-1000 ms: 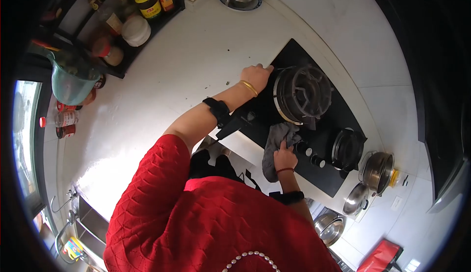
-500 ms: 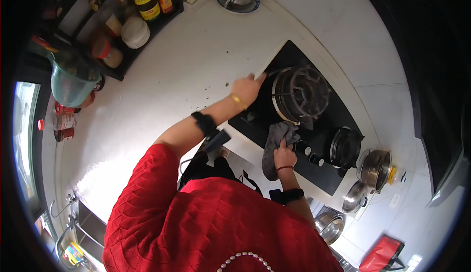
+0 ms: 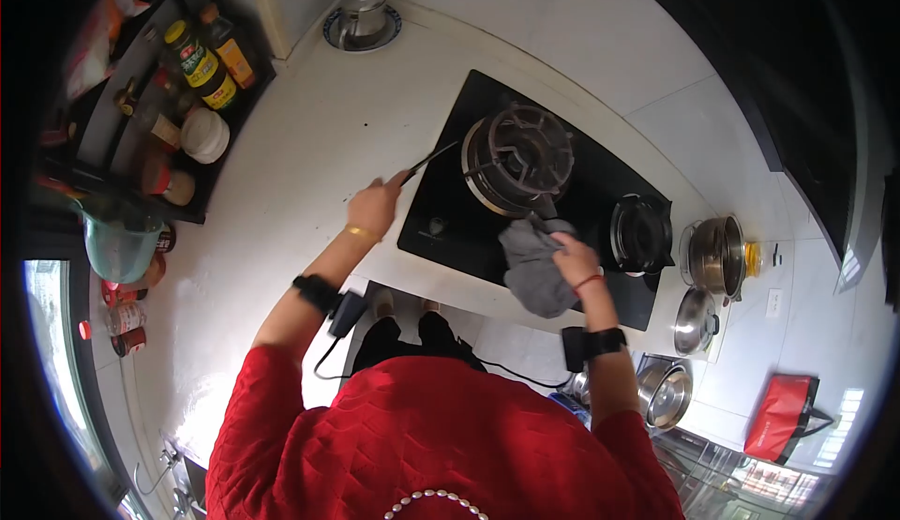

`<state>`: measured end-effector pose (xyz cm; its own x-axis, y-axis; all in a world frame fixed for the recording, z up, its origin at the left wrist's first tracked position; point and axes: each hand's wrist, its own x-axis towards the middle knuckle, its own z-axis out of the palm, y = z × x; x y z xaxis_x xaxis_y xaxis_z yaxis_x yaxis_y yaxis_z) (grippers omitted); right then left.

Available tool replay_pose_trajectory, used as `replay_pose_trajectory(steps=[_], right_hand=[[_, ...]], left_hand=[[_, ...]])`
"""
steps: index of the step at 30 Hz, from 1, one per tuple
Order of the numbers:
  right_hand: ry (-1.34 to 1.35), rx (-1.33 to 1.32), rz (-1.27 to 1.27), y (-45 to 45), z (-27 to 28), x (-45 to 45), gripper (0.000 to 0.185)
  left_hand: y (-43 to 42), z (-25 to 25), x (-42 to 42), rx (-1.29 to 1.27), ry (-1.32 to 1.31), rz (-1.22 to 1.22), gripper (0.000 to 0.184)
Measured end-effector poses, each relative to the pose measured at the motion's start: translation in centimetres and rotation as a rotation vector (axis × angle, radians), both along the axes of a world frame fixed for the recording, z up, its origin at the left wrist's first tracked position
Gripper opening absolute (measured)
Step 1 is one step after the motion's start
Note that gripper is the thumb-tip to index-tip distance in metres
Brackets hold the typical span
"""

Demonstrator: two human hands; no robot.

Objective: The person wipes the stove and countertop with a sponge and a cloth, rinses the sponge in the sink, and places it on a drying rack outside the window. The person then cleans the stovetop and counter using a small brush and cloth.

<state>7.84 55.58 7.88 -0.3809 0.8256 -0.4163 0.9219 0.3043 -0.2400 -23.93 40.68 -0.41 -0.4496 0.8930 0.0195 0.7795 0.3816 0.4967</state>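
Note:
My left hand (image 3: 374, 207) is closed on a thin dark tool (image 3: 427, 162), whose tip reaches over the left edge of the black cooktop (image 3: 437, 225). In my right hand (image 3: 575, 262) is a crumpled grey cloth (image 3: 539, 270), which hangs over the cooktop's front edge and covers part of its glass and knobs. Behind the cloth stands the large burner with its round pan support (image 3: 518, 160). The smaller burner (image 3: 641, 233) lies to the right of my right hand.
A lidded metal pot (image 3: 363, 15) sits on a plate at the back corner. Bottles (image 3: 199, 63) and jars fill a black rack at left. To the right are a steel pot (image 3: 715, 256), a lid (image 3: 696, 321) and a red bag (image 3: 782, 417).
My left hand has moved left and toward me, off the cooktop, and the tool in it now shows. My right hand has lifted and shifted the cloth. The view has turned.

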Motion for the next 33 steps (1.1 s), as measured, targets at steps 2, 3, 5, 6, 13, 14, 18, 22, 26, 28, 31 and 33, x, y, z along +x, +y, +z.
replay_pose_trajectory(steps=[2, 3, 5, 6, 13, 14, 18, 22, 26, 28, 31, 33], right_hand=[[0.210, 0.083, 0.005, 2.8, 2.2, 3.7, 0.034], [0.257, 0.110, -0.032, 4.8, 2.7, 5.6, 0.035], [0.305, 0.168, -0.114, 7.8, 3.1, 7.3, 0.036], [0.302, 0.195, -0.161, 8.8, 3.4, 7.5, 0.038], [-0.005, 0.049, -0.101, 21.3, -10.7, 9.3, 0.047], [0.118, 0.005, -0.065, 23.5, -10.9, 8.5, 0.047], [0.346, -0.131, -0.123, 28.1, -6.3, 4.7, 0.047], [0.420, -0.140, -0.135, 33.1, -4.6, 4.7, 0.049], [0.170, -0.233, -0.135, 29.5, -2.7, 5.1, 0.050], [0.143, -0.101, -0.043, 27.9, -3.5, 5.6, 0.047], [0.142, 0.516, 0.326, 26.6, -4.2, 5.8, 0.041], [0.526, -0.012, 0.017, 21.6, 0.4, 2.5, 0.032]], left_hand=[[-2.6, -0.8, 0.2, 0.076, -0.063, 0.032, 0.033], [-3.5, -0.8, 0.3, 0.101, -0.083, 0.043, 0.033], [-4.1, 0.1, 1.5, 0.125, -0.116, 0.074, 0.033], [-4.3, 1.0, 2.4, 0.121, -0.131, 0.092, 0.033], [-5.4, 1.9, 6.3, 0.056, -0.176, 0.249, 0.034], [-5.7, 1.8, 6.3, 0.027, -0.175, 0.278, 0.034], [-6.9, 0.8, 7.1, 0.033, -0.173, 0.407, 0.035], [-6.5, 1.4, 7.5, 0.128, -0.206, 0.506, 0.036], [-4.4, 2.2, 8.2, 0.213, -0.245, 0.530, 0.036], [-2.9, 3.2, 8.5, 0.210, -0.244, 0.469, 0.039], [0.0, 5.0, 8.9, 0.243, -0.156, 0.377, 0.042], [2.4, 6.3, 9.5, 0.253, -0.071, 0.307, 0.044]])
